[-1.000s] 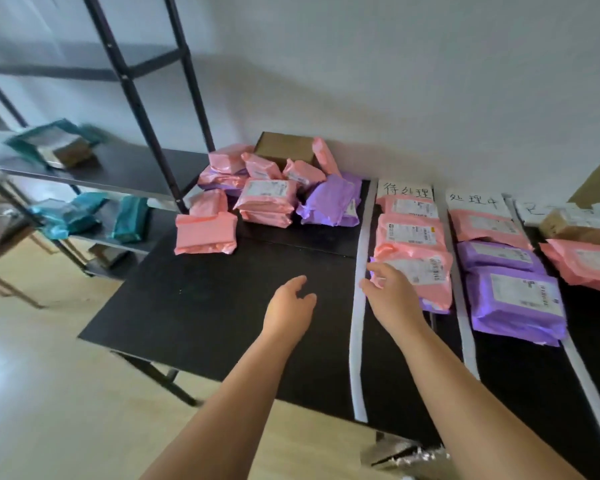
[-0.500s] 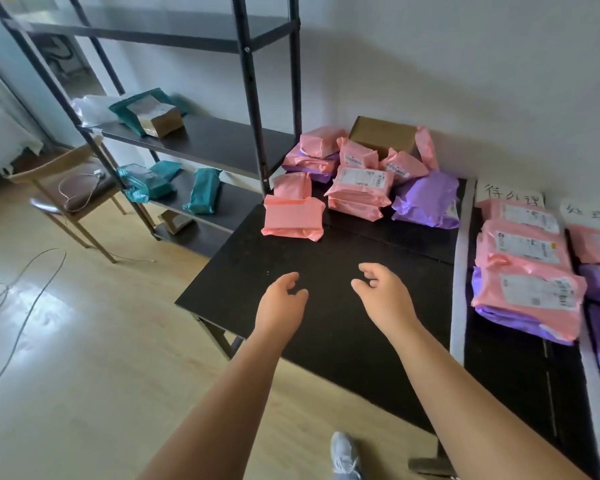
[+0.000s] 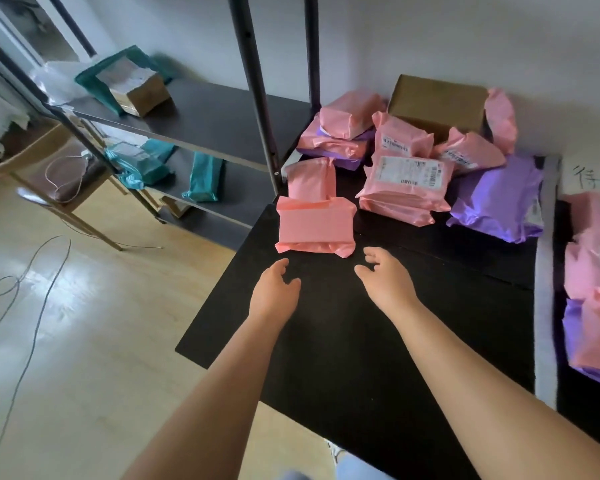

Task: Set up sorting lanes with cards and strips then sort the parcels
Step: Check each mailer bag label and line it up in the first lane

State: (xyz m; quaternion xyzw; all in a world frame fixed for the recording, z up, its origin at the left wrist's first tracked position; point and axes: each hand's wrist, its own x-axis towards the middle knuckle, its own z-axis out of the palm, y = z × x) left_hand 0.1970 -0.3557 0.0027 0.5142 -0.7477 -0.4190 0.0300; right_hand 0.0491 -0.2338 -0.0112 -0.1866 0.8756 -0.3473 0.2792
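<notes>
Left hand [image 3: 274, 287] and right hand [image 3: 387, 280], slack-fingered and empty, hovered near the pink parcel [image 3: 314, 225]; gripping both ends would steady it.

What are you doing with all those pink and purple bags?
A person is sorting parcels on a black table. The left hand and right hand are empty, stretched toward the nearest pink parcel but not touching it. Behind it sits an unsorted pile of pink and purple parcels. Past the white strip, sorted parcels already lie in a lane.
</notes>
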